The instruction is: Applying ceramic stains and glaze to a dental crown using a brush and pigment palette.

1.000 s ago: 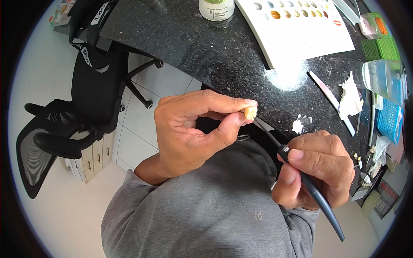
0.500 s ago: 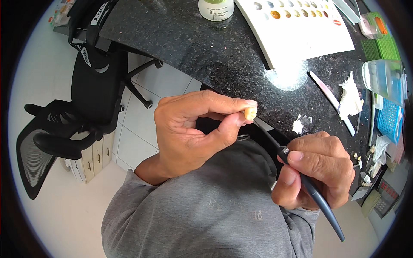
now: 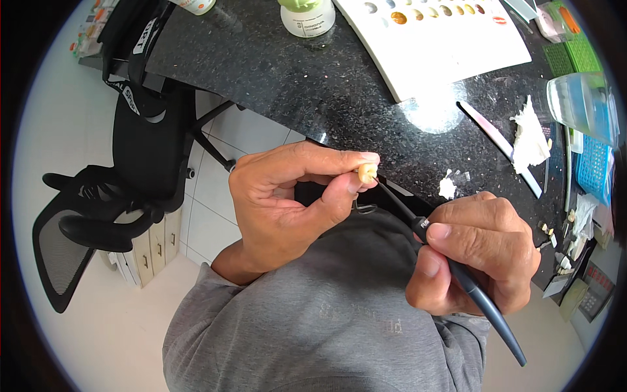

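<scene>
My left hand point(image 3: 290, 202) pinches a small cream tooth-shaped piece point(image 3: 367, 172) between thumb and fingertips, held over my lap just off the edge of the black speckled counter point(image 3: 294, 72). My right hand point(image 3: 480, 251) grips a thin dark-handled brush point(image 3: 457, 268) like a pen. Its fine tip touches the small piece from the lower right. The brush's long grey handle sticks out past my right hand toward the lower right.
On the counter lie a white palette sheet with coloured dabs point(image 3: 444, 32), a white jar with a green lid point(image 3: 307, 14), crumpled tissue point(image 3: 530, 140), a flat stick point(image 3: 499, 147), a blue basket point(image 3: 593, 166) and green trays point(image 3: 575, 55). A black office chair point(image 3: 117, 196) stands at the left.
</scene>
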`<state>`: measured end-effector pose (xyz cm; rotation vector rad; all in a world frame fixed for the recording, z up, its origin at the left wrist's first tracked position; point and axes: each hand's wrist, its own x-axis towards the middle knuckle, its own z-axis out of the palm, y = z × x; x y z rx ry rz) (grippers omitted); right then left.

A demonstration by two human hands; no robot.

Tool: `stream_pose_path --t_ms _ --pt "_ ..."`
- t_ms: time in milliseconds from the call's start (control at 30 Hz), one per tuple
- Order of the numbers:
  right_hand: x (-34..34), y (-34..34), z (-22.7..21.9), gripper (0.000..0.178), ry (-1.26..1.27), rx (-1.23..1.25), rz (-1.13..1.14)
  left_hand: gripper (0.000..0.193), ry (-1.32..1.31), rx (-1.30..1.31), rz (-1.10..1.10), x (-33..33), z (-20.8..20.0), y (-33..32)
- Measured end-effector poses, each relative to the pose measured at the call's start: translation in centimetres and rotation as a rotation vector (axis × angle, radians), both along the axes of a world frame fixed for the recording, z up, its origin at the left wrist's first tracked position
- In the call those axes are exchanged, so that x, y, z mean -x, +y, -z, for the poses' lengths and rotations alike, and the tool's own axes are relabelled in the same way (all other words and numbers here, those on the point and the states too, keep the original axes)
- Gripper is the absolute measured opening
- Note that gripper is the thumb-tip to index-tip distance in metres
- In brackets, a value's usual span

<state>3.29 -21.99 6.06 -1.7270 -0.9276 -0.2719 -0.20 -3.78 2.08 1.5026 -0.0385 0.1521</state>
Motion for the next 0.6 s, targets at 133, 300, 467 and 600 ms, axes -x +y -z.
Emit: stream_pose_path --t_ms 133,300,467,600 --pt "-0.14 0.26 0.22 0.022 -0.032 -0.01 0.03 0.018 0.004 -0.004 0.005 -0.06 -0.04 0.02" --pt "-0.14 0.37 0.27 0.022 -0.053 -0.018 0.042 0.018 0.001 -0.01 0.005 0.01 0.02 0.09" --pt "-0.23 0.29 0.09 0.021 -0.044 -0.02 0.036 0.017 0.006 -0.016 0.016 0.03 -0.03 0.13" --pt "-0.39 0.26 0.26 0.021 -0.051 -0.042 0.019 0.016 0.014 0.012 0.015 0.03 0.02 0.16"
